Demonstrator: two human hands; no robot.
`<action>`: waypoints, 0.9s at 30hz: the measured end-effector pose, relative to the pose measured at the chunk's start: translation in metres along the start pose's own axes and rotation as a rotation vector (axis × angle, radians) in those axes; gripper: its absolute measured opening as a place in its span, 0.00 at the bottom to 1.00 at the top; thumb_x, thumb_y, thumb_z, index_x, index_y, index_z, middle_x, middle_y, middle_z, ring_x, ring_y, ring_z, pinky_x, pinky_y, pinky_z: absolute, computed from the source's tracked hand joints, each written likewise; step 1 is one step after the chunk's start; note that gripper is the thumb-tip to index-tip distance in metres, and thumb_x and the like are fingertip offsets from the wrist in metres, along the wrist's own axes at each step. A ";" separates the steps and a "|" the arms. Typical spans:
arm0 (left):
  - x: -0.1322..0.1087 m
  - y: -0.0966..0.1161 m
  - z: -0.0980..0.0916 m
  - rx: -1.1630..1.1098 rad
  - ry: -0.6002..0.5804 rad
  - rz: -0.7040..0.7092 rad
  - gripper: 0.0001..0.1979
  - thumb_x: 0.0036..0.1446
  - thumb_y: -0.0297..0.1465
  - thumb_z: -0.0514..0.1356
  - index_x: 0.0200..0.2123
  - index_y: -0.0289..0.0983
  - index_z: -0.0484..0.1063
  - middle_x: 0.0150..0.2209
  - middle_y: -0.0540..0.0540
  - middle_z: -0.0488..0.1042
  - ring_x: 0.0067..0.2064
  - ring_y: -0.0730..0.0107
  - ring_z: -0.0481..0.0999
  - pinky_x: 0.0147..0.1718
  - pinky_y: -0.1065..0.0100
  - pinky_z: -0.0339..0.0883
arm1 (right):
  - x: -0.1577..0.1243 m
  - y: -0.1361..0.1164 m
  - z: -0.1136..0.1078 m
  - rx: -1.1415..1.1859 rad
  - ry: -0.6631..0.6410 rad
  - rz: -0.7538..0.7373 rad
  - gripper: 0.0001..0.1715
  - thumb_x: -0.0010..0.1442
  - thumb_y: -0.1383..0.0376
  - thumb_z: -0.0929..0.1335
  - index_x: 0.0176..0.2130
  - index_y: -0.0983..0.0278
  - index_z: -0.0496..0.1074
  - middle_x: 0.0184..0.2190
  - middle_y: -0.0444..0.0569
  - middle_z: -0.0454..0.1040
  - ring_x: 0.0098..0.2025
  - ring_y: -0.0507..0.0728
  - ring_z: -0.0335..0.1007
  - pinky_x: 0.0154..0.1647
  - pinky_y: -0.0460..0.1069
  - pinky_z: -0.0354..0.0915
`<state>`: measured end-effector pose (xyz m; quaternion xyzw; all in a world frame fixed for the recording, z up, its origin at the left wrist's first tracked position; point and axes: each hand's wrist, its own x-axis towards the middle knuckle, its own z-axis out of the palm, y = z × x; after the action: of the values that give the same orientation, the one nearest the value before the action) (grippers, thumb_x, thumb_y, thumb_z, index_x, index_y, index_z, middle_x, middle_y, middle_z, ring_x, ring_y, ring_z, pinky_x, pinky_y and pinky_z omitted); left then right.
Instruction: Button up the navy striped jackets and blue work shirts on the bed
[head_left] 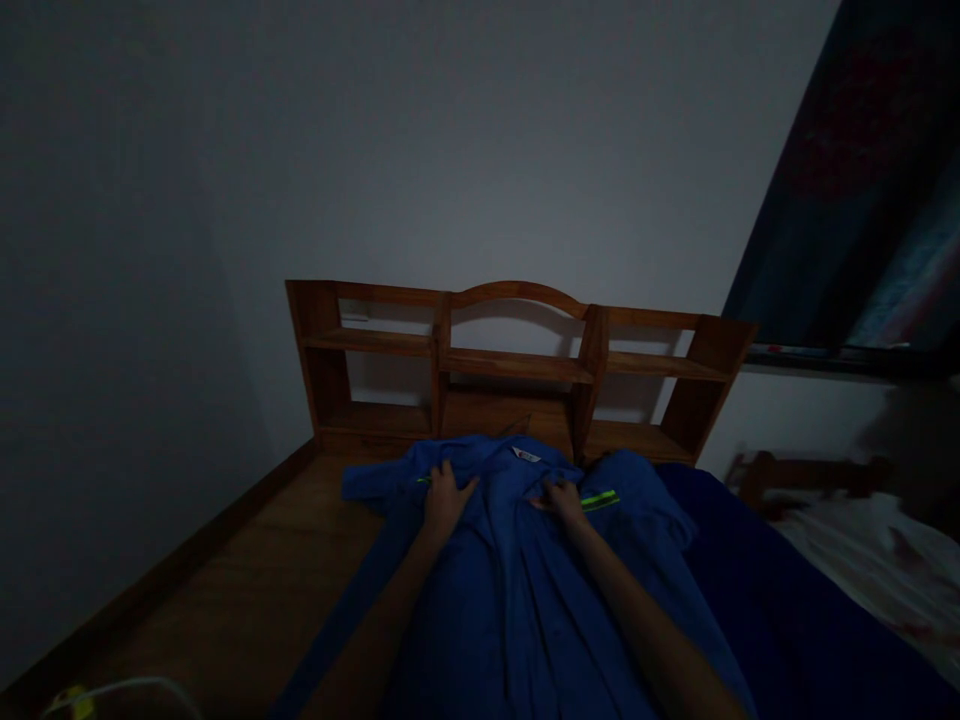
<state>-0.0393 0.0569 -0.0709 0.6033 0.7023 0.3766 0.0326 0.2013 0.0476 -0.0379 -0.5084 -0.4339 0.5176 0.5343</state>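
Note:
A blue long-sleeved work jacket (487, 590) lies spread on the wooden bed board, its collar toward the headboard. It has a white neck label (526, 455) and a yellow-green strip (600, 500) on the right side of the chest. My left hand (446, 500) rests on the left chest, thumb and fingers apart, beside another small bright strip. On the other side of the front, my right hand (564, 498) has its fingers curled on the jacket's cloth. Dim light hides the fine detail of both hands' fingertips.
A wooden headboard (517, 366) with open shelves stands against the pale wall. Dark blue cloth (787, 600) lies to the right, with white bedding (877, 550) beyond it. A dark curtain (832, 180) hangs at upper right. A pale cord (142, 683) shows at lower left.

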 end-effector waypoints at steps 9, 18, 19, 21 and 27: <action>0.001 -0.001 -0.024 -0.410 -0.347 -0.253 0.30 0.37 0.32 0.68 0.46 0.35 0.66 0.31 0.43 0.76 0.37 0.56 0.76 0.35 0.63 0.66 | 0.018 0.005 -0.029 0.000 -0.003 -0.119 0.17 0.47 0.54 0.68 0.31 0.65 0.69 0.24 0.46 0.74 0.30 0.57 0.73 0.30 0.47 0.68; 0.043 0.081 -0.026 -0.994 -0.362 -0.156 0.28 0.52 0.37 0.57 0.57 0.42 0.58 0.28 0.50 0.72 0.24 0.75 0.73 0.27 0.72 0.68 | 0.032 0.017 -0.035 -0.066 -0.247 -0.198 0.27 0.45 0.61 0.70 0.46 0.65 0.71 0.43 0.52 0.75 0.46 0.59 0.71 0.51 0.55 0.63; 0.040 0.091 -0.019 -1.061 -0.411 -0.158 0.29 0.52 0.37 0.58 0.57 0.40 0.56 0.27 0.49 0.72 0.24 0.74 0.73 0.28 0.70 0.69 | 0.031 0.018 -0.035 -0.089 -0.270 -0.213 0.30 0.43 0.63 0.71 0.48 0.65 0.70 0.45 0.52 0.74 0.48 0.60 0.69 0.53 0.55 0.61; 0.029 0.100 0.000 -1.071 -0.520 -0.179 0.33 0.52 0.36 0.59 0.59 0.39 0.52 0.29 0.48 0.73 0.27 0.70 0.75 0.31 0.66 0.71 | 0.028 0.018 -0.034 -0.123 -0.318 -0.251 0.37 0.39 0.66 0.73 0.51 0.63 0.68 0.51 0.52 0.69 0.53 0.60 0.64 0.57 0.55 0.57; -0.008 0.067 0.053 -0.657 -0.404 0.239 0.30 0.54 0.30 0.56 0.60 0.41 0.53 0.50 0.42 0.68 0.48 0.67 0.71 0.49 0.62 0.65 | 0.018 0.019 -0.034 -0.512 -0.403 -0.576 0.44 0.42 0.65 0.73 0.57 0.60 0.58 0.57 0.51 0.60 0.60 0.60 0.54 0.61 0.55 0.50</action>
<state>0.0445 0.0747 -0.0741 0.6999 0.4488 0.4562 0.3172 0.2343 0.0617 -0.0619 -0.3714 -0.7680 0.3119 0.4182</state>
